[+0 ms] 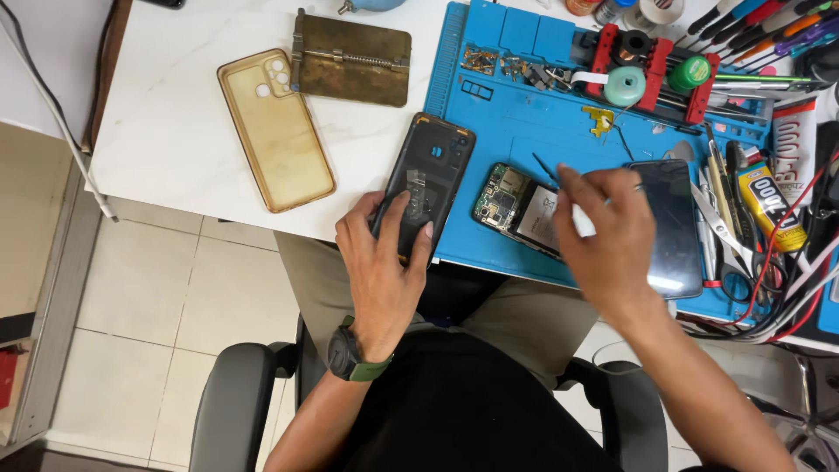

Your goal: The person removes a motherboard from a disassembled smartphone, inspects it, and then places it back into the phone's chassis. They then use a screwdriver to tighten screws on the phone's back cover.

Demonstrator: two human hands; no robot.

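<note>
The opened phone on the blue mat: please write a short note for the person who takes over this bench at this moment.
Left hand: holds the black back housing at the mat's left edge.
Right hand: pinches a thin tool over the opened phone body, whose circuit board is exposed.
The dark screen panel lies on the blue mat, right of the body.
The clear yellowish case and metal holder plate lie on the white table.
Done: case and back are off.
Left: nothing is reassembled.
</note>
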